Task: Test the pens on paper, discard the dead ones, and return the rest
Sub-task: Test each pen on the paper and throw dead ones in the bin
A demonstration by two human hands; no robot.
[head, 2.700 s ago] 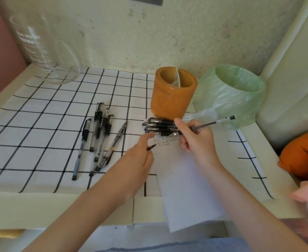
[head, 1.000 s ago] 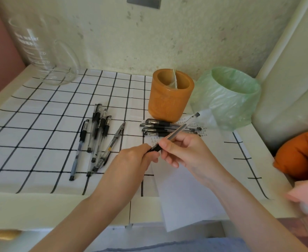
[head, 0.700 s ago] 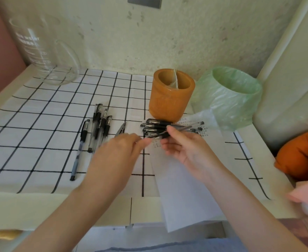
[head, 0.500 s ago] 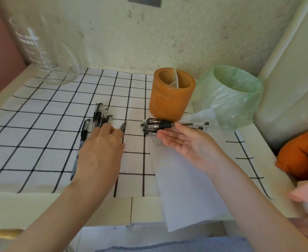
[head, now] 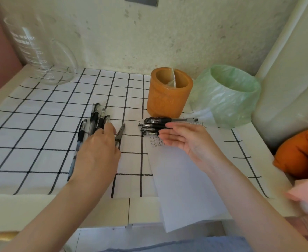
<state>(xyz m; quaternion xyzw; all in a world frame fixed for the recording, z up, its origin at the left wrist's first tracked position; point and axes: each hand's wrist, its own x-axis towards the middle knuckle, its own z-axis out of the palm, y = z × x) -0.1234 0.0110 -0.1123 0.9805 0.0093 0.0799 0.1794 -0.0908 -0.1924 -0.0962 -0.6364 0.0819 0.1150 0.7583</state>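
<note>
Several black-capped pens [head: 96, 115] lie side by side on the checked cloth, left of centre. My left hand [head: 96, 155] lies over their lower halves with its fingers stretched out, fingertips touching them; it grips nothing that I can see. A second pile of pens [head: 155, 122] lies crosswise at the top of the white paper [head: 182, 180], just in front of the orange pen holder [head: 169, 93]. My right hand [head: 184, 140] hovers empty beside that pile, fingers straight, above small scribbles [head: 155, 141] on the paper.
A bin lined with a green bag [head: 227, 95] stands right of the holder. A large glass beaker [head: 38, 51] is at the back left by the wall. An orange cloth bundle [head: 300, 153] and something pink [head: 305, 195] sit off the right edge of the table.
My right hand has put the pen it held onto the crosswise pile and opened. My left hand has let go of that pen's tip and moved left onto the other pens.
</note>
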